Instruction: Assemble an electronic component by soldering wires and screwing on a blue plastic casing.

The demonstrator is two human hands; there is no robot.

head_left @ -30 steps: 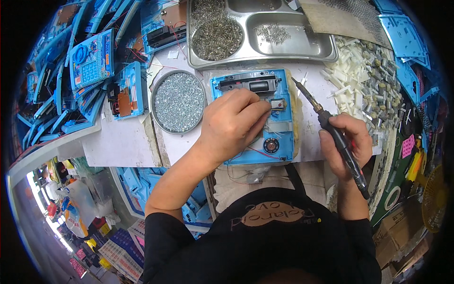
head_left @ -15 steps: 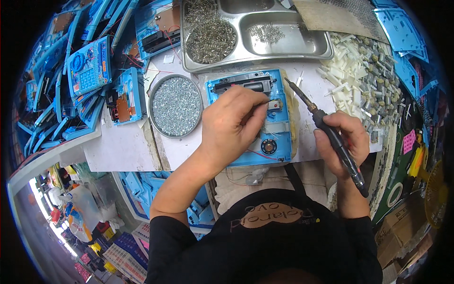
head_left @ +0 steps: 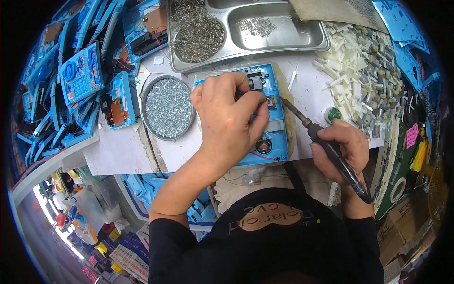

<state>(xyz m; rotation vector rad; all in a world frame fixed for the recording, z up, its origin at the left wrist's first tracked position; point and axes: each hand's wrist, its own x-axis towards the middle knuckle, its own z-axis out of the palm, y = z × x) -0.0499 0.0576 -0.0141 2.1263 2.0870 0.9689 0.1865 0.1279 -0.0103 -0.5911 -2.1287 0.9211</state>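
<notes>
An opened blue plastic casing [head_left: 279,150] lies in front of me, with a small round speaker [head_left: 264,146] near its lower end. My left hand [head_left: 229,120] reaches over the casing. Its thumb and fingertips are pinched by a small metal part [head_left: 271,102] in the casing; what they hold is too small or hidden to make out. Wrapped round the dark handle of a soldering iron [head_left: 349,177], my right hand [head_left: 341,149] keeps to the right of the casing. The iron's tip points up and left, close to the casing's right edge, near the metal part.
A round dish [head_left: 143,113] of small screws stands left of the casing. Behind is a steel compartment tray [head_left: 288,41] with small metal pieces. White plastic parts [head_left: 343,66] are heaped at right, beside a round green-topped thing [head_left: 332,114]. Blue casings [head_left: 82,80] pile up at left.
The iron's tip has come down and left toward the casing. My left fingers have shifted slightly at the metal part. The view has shifted a little, and the green-topped thing is now uncovered.
</notes>
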